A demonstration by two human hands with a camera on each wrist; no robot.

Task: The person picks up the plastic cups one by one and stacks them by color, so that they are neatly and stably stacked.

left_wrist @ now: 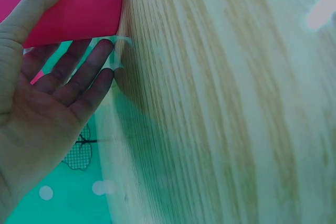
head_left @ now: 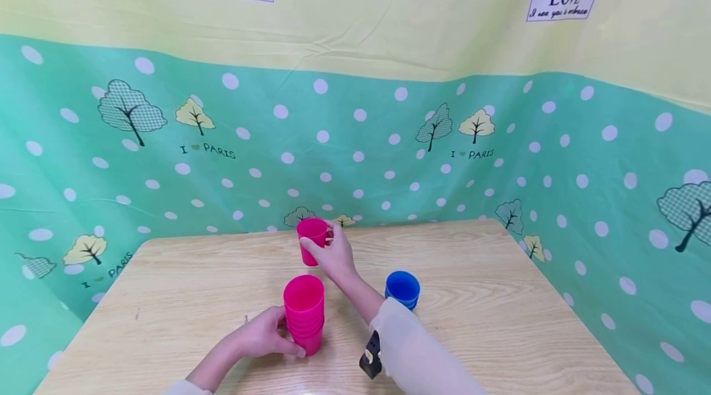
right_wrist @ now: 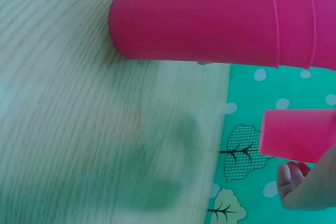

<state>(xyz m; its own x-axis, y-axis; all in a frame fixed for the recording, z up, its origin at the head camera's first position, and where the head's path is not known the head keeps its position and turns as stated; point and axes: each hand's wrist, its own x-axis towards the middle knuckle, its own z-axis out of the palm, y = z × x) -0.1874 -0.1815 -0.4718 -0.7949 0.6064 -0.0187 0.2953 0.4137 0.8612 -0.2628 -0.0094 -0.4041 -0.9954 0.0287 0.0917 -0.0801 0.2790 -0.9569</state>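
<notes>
My right hand (head_left: 336,256) grips a single pink cup (head_left: 307,254) near the far edge of the table, thumb on the near side and fingers behind. In the right wrist view this cup (right_wrist: 296,132) appears raised off the tabletop. Nearer to me, a stack of several nested pink cups (head_left: 305,321) stands upright on the wood. My left hand (head_left: 266,334) spans the lower part of the stack from the left. The left wrist view has the thumb lying across the pink stack (left_wrist: 89,11), with the fingers on its other side, partly hidden.
Blue nested cups (head_left: 402,289) stand right of the pink stack, partly behind my right sleeve (head_left: 416,345). The wooden table (head_left: 500,296) reaches a patterned green and yellow cloth (head_left: 355,136) at the back and sides. A black device (head_left: 370,355) hangs at my right wrist.
</notes>
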